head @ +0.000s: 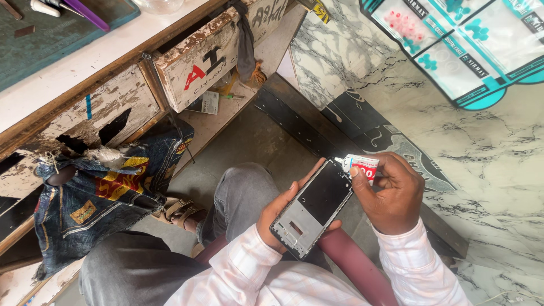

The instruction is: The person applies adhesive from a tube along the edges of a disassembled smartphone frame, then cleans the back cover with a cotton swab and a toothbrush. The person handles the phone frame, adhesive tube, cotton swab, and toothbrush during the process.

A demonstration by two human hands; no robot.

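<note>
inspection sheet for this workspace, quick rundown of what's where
surface: worn wooden workbench upper left, paint peeling
job's things: opened phone frame; small glue tube, nozzle at the frame's top edge
clutter: denim cloth draped under the bench; purple tool on a green mat
hands: left hand cradles the frame; right hand holds the tube
cables: nothing seen
surroundings: marble-pattern wall, grey floor, packets hanging upper right
</note>
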